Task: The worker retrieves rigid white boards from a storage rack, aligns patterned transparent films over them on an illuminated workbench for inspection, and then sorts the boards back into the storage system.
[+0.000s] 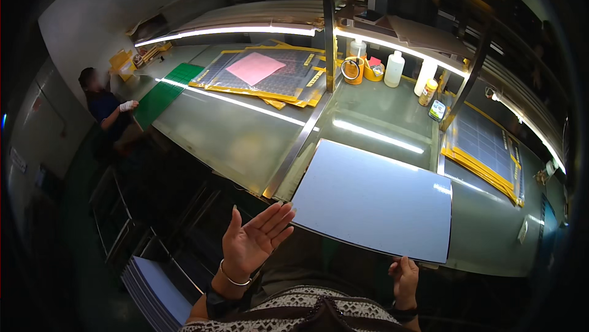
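Observation:
A large flat rectangular panel [377, 197] with a pale blue face lies on the worktable in front of me, its near edge at the table's front edge. My left hand [254, 240] is raised off the panel's near left corner, palm turned up and fingers stretched out, holding nothing. At the near edge, toward the right, my right hand [405, 277] pinches the panel between thumb and fingers. A stack of similar pale blue panels [158, 286] stands low at my left.
Yellow-edged dark sheets [481, 148] lie stacked at right; more, under a pink sheet [256, 68], lie at back left. Bottles [394, 69] and an orange container [352, 73] line the back. A metal post [328, 34] rises there. Far left, another person [107, 102] handles a green board [165, 92].

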Available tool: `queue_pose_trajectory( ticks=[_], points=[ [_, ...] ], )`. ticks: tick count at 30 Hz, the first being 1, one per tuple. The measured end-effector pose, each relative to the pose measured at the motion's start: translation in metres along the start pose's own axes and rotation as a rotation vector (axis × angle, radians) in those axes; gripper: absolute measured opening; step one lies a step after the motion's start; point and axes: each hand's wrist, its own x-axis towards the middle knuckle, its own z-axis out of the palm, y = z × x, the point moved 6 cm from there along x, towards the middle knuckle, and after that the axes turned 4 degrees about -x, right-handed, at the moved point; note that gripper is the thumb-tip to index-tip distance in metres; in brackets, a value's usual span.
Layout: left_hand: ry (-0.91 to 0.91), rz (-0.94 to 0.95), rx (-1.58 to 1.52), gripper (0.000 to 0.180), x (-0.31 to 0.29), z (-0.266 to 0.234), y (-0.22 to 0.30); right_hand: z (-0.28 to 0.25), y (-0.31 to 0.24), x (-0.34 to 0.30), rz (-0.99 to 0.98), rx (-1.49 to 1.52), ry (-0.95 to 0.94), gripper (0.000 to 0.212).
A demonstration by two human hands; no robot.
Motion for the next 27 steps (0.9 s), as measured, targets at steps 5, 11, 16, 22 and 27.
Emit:
queue_pose_trajectory(
  ticks=[5,11,16,22,27],
  points=[
    [0.190,0.043,0.445,0.035,-0.004,-0.062,0.005,-0.010,0.012,0.001,0.006,-0.052,0.016,0.027],
    [0.544,-0.174,0.560,0.020,-0.023,-0.174,-0.010,-0.001,0.027,0.005,0.091,-0.065,-0.021,0.028],
    [0.606,-0.296,0.638,0.032,-0.011,-0.171,-0.040,-0.002,0.025,0.006,0.095,-0.032,-0.008,0.028],
    [0.629,-0.051,0.775,0.029,0.027,-0.178,-0.039,0.003,0.027,0.012,0.083,-0.051,-0.019,0.028],
    [0.622,-0.022,0.782,0.026,0.048,-0.183,-0.043,0.008,0.028,0.015,0.102,-0.040,-0.035,0.028]
  ],
)
